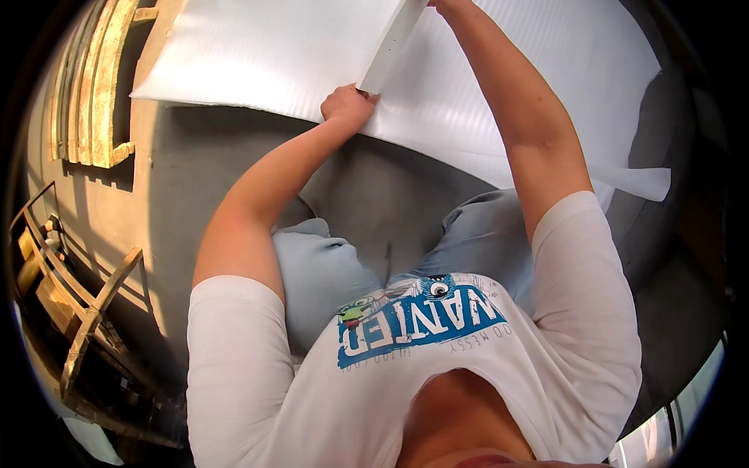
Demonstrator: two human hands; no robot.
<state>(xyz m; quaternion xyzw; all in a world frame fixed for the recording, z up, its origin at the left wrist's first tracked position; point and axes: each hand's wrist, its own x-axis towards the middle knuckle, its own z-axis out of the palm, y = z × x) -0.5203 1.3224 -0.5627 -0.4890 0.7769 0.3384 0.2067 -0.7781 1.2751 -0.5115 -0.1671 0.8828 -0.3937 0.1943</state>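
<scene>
A long, narrow white bar (pixel 392 45) lies slantwise over a large sheet of white foam wrap (pixel 257 54) spread in front of me. My left hand (pixel 349 107) is closed around the bar's near end, right at the sheet's near edge. At the top of the picture, my right hand (pixel 451 5) is partly cut off. Its visible fingers are closed at the bar's far part. Under the sheet is a dark grey surface (pixel 234 144), which reaches back to my knees.
Pale wooden boards (pixel 101 86) stand in a stack at the far left on a concrete floor (pixel 168 39). Nearer on the left is a rusty frame (pixel 90 320) with odd pieces in it. A loose foam flap (pixel 644 182) curls out at the right.
</scene>
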